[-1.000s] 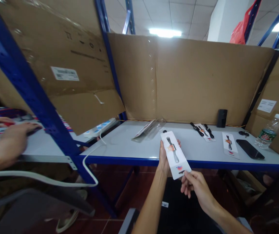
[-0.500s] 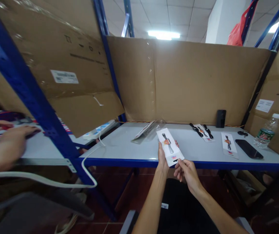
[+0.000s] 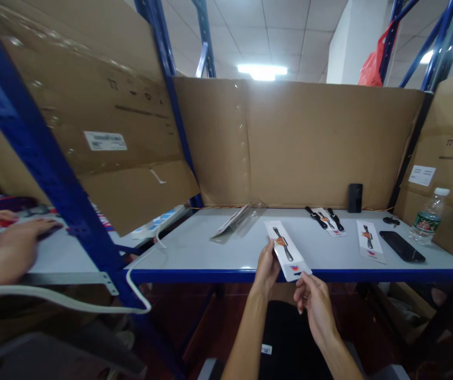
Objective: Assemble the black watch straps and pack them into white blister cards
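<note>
A white card with a black watch strap on it is held over the front edge of the grey table. My left hand grips the card's left side from below. My right hand pinches its near bottom corner. Both hands are closed on the card.
Further right lie loose black straps on a card, another strap card, a black phone, a water bottle and a small black box. Clear sleeves lie centre-left. Cardboard walls stand behind. Another person's hands work at the left table.
The card has tipped flatter and drifted slightly right over the table edge. Both hands kept their hold. The view tilted up a little.
</note>
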`<state>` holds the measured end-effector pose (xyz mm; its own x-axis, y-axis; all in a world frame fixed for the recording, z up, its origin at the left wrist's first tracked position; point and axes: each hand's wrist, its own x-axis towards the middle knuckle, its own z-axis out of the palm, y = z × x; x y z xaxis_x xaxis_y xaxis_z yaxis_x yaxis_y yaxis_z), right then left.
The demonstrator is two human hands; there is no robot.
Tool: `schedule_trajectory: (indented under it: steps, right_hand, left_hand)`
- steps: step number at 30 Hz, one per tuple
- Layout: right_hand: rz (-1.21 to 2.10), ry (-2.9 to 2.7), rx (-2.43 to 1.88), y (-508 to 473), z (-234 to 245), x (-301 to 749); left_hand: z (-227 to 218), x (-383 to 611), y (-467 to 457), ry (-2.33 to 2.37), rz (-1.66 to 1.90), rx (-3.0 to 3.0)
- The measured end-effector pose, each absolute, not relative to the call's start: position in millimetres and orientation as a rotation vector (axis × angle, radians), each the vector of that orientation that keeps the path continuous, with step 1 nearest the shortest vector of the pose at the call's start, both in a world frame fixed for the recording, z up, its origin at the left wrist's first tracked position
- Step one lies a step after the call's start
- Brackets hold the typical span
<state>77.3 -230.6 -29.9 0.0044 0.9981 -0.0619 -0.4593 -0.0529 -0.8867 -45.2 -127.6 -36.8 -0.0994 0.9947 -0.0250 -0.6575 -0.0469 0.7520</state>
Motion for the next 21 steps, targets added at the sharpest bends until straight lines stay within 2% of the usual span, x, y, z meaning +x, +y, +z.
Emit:
schedule_trajectory:
  steps: [5, 9, 12, 15, 21]
  right_hand:
    - [1.427, -0.793, -0.936, -242, -35, 95]
    - [1.503, -0.835, -0.908, -219, -29, 89]
    - [1.607, -0.841, -0.840, -187, -13, 77]
    - [1.758, -0.923, -0.763, -171, 0, 70]
    - [1.837, -1.308, -0.736, -215, -24, 82]
  left_hand:
    - [-38, -72, -117, 1.293, 1.852, 1.083]
    - [-15, -118, -99, 1.871, 1.756, 1.473]
    - [9, -140, -78, 2.314, 1.525, 1.687]
    - [26, -153, -55, 2.609, 1.098, 1.861]
    - [27, -181, -25, 2.743, 0.525, 1.952]
